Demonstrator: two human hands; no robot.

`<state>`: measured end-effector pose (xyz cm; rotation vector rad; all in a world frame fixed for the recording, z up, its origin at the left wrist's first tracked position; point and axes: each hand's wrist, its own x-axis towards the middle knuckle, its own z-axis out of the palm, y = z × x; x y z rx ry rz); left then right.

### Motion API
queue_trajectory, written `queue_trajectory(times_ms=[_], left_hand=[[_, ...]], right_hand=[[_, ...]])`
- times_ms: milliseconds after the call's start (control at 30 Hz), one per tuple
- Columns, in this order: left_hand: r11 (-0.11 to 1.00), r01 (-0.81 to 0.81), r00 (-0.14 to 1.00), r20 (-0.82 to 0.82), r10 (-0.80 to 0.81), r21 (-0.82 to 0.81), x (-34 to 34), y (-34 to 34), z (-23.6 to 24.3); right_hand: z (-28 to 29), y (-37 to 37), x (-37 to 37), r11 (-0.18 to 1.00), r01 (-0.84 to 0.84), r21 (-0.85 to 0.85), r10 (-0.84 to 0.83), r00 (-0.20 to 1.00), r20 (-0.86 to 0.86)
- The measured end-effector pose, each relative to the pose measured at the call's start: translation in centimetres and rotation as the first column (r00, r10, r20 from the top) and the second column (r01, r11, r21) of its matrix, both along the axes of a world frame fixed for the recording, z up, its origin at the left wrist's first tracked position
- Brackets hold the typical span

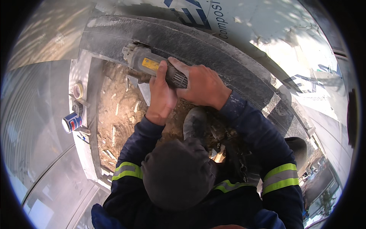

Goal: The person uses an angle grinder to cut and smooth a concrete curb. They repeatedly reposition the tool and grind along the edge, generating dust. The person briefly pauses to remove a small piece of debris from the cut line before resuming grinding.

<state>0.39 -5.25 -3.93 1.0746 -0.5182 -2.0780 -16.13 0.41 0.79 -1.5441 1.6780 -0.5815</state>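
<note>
A grey, dusty angle grinder (154, 63) with a yellow label lies across the near edge of a dark stone slab (213, 55). Its head points left. My left hand (163, 93) is closed under and along the near side of the body. The rear end, with its vent slots, is in the grip of my right hand (204, 84), fingers wrapped over it. The disc is hidden beneath the tool, so I cannot tell how it meets the stone. Pale dust coats the slab around the head.
On a pale ledge (82, 152) at the left stand a blue and white can (71, 123) and a roll of tape (77, 91). Soil littered with broken scraps (118, 107) lies below the slab. Pale sheeting (248, 28) covers the area behind it.
</note>
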Motion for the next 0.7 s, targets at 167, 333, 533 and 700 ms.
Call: queue_trajectory(times_ms=[167, 333, 533, 700], left_hand=[[0.996, -0.056, 0.996, 0.070, 0.051, 0.069, -2.2, 3.3, 2.7], [0.998, -0.010, 0.999, 0.054, 0.006, 0.061, -2.0, 3.6, 2.5], [0.990, 0.066, 0.995, 0.084, -0.056, -0.121, -0.1, 0.7, -0.9], [0.966, 0.138, 0.980, 0.169, -0.102, -0.217, 1.1, 0.0, -2.3]], right_hand=[[2.5, 2.4, -1.3, 0.999, -0.001, 0.050, 0.000, 1.000, 0.018], [1.9, 3.1, -1.3, 1.000, 0.024, 0.004, -0.024, 1.000, -0.003], [0.4, 0.6, -0.2, 1.000, 0.026, 0.004, -0.026, 0.999, 0.020], [0.6, -0.1, -0.2, 0.999, -0.013, 0.032, 0.013, 1.000, -0.012]])
